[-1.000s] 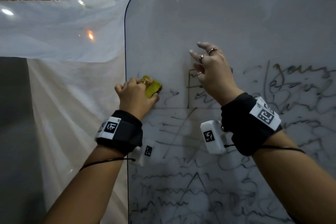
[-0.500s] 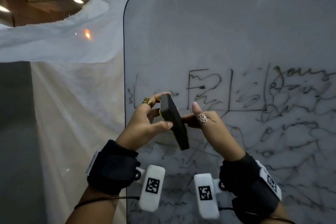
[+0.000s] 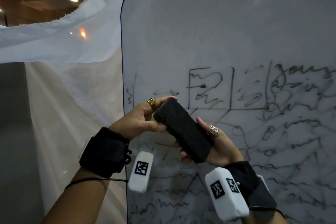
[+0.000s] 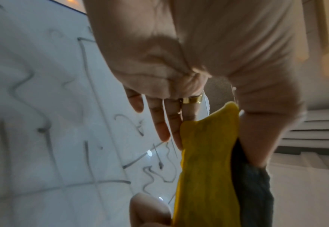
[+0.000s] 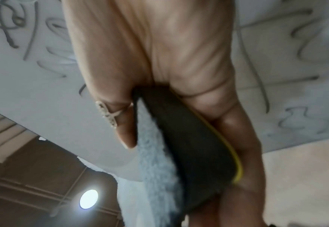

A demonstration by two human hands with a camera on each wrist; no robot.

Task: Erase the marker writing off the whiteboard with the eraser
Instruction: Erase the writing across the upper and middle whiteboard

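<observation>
White cloth [image 3: 60, 45] hangs at 9 o'clock of the whiteboard [image 3: 227, 29], whose lower half carries marker writing [image 3: 291, 114].
Both hands hold the eraser [image 3: 183, 129] off the board, dark felt facing the viewer: the left hand [image 3: 140, 122] pinches its 11 o'clock end, and the right hand [image 3: 216, 145] has fingers curled round its 5 o'clock end.
</observation>
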